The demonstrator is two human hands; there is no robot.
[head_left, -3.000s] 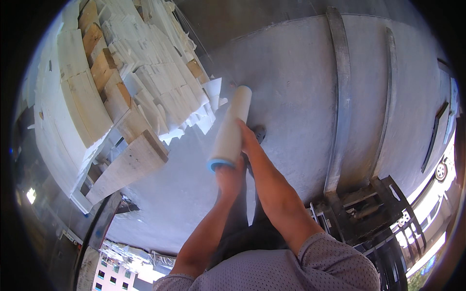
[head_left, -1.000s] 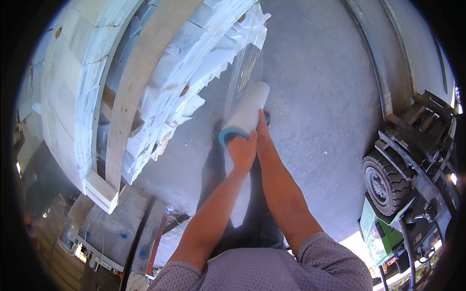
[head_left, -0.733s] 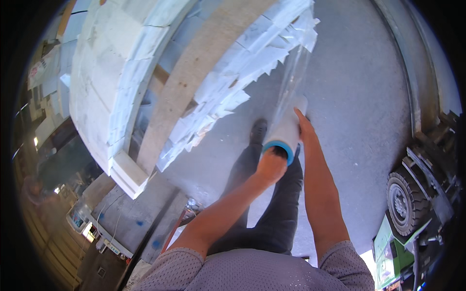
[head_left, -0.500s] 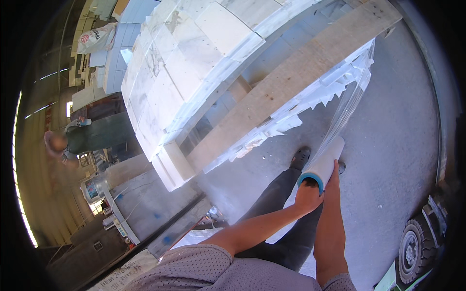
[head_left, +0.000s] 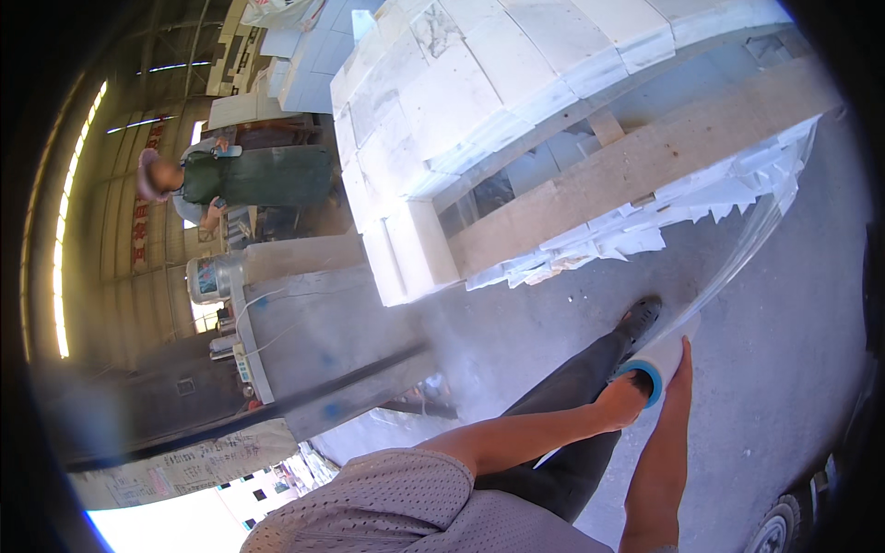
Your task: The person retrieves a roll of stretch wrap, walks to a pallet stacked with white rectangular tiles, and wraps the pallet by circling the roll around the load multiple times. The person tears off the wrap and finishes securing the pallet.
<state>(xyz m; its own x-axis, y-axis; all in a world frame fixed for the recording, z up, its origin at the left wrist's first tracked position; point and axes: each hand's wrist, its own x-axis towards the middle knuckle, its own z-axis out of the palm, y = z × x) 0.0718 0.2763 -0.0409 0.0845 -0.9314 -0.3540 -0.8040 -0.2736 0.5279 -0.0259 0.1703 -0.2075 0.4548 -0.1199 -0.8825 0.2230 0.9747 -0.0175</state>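
Item: roll of clear stretch film (head_left: 666, 348), white with a blue core end, held low at the lower right, just beside the person's dark shoe (head_left: 639, 318).

Left hand (head_left: 625, 403) — closed against the blue end of the roll; how far the fingers curl cannot be told, as they are hidden behind the wrist. Right hand (head_left: 683, 364) — laid flat along the roll's side, fingers extended, pressing rather than clenching.

Film sheet (head_left: 756, 235) — runs taut from the roll up to the far corner of the pallet load (head_left: 479, 101).

Progress, as judged: the lower tier of white pieces (head_left: 645, 221) beneath the wooden beam (head_left: 636, 175) looks partly sheathed in film; the stacked white blocks above show no visible wrap on this face. Wrapping seems under way, most of it left.

Containers: none seen open; the pallet bears the blocks in tight courses, contents otherwise not visible.

Also present: a person in a dark apron (head_left: 249, 177) well apart at the left, beside a grey machine bench (head_left: 313, 323).
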